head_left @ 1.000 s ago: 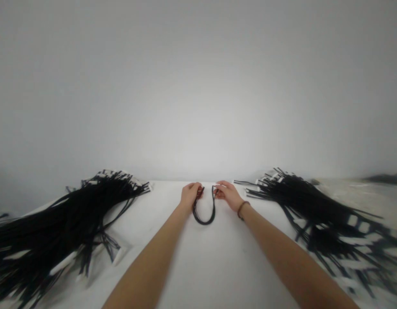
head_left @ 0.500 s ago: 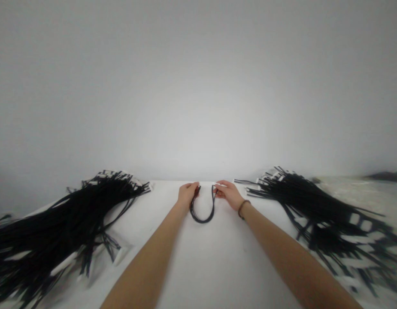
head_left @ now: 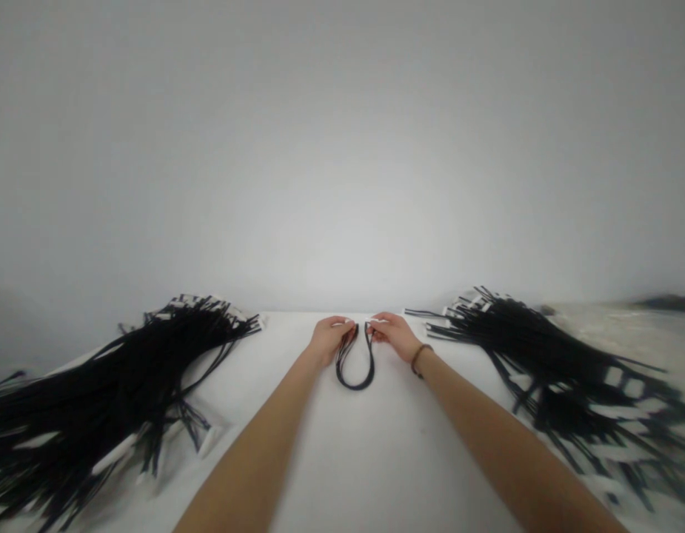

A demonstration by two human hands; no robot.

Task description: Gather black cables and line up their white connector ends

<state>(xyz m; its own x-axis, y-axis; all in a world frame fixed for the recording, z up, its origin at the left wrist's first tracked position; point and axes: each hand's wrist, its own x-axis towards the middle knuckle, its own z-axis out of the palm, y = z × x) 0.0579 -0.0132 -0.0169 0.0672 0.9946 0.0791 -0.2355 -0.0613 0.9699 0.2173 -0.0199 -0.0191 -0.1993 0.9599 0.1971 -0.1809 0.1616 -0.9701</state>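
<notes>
A black cable (head_left: 355, 387) hangs in a narrow U between my hands, above the white table. My left hand (head_left: 328, 339) is closed on one end, where a small white tip shows at the fingers. My right hand (head_left: 394, 332) pinches the other end, which also has a white tip. The two held ends are close together but apart. The cable seems to be made of several thin strands. The fingertips partly cover both ends, so their exact shape is hidden.
A big heap of black cables (head_left: 114, 377) with white ends lies on the left of the white table (head_left: 369, 459). Another heap of black cables (head_left: 542, 348) lies on the right, beside clear plastic wrapping (head_left: 625, 329). A pale wall (head_left: 342, 148) rises behind the table.
My left hand has moved right, bringing its cable end closer to the other one. The loop has become narrower. My right hand has hardly moved.
</notes>
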